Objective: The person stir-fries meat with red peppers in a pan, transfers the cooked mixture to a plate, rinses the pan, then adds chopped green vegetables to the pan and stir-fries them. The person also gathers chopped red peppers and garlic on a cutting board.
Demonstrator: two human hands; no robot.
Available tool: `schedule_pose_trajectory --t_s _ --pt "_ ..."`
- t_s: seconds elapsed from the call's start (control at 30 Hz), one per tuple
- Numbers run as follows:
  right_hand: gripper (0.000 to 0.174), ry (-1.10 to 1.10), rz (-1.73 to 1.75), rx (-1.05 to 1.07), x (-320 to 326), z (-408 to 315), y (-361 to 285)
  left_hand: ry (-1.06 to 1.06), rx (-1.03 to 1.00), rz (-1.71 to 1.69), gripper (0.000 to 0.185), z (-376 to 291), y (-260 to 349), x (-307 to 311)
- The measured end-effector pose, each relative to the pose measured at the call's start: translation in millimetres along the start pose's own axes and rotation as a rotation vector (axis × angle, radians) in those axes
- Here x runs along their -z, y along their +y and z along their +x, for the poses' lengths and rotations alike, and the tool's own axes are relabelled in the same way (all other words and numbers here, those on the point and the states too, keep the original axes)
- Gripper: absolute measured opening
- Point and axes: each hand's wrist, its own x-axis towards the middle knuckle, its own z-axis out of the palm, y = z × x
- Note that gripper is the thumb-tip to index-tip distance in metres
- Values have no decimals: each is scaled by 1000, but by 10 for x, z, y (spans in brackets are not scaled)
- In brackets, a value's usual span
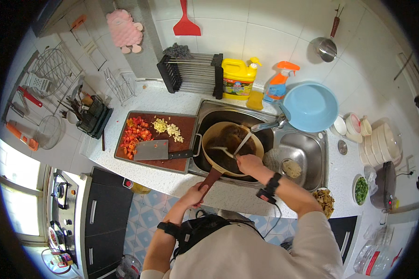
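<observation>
My left hand (195, 195) grips the dark red handle of a wide cream-rimmed pan (209, 134), which sits in the left basin of the steel sink. Brown liquid covers the pan's inside. Over the pan, my right hand (249, 164) is closed around a light-coloured tool, probably a brush (221, 149), whose far end rests inside the pan; its exact kind is unclear. From the faucet (270, 125) a stream of water falls into the pan. To the left, a cleaver (152, 150) lies on a brown cutting board (160, 168) beside chopped red peppers (136, 134) and chopped garlic (174, 132).
Behind the sink stand a black dish rack (195, 75), a yellow jug (238, 78), a spray bottle (277, 83) and a blue basin (310, 106). The right basin (305, 146) holds a scrubber. Bowls of brown pieces (324, 202) and chopped greens (361, 190) stand at the right.
</observation>
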Motion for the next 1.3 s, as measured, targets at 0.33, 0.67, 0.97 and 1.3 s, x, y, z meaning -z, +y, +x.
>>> schedule_pose_trajectory --t_s 0.33,0.67,0.97,1.3 --pt "25 -4 -217 -218 -95 -146 427 18 50 33 49 20 -9 15" --pt "23 -248 4 -122 203 -609 316 11 23 150 52 30 23 33" --pt "23 -62 -19 -392 -272 -271 275 7 -62 192 48 9 99 -78" --pt "33 345 734 -436 -217 -1638 590 -916 429 -1490 30 246 356 -106"
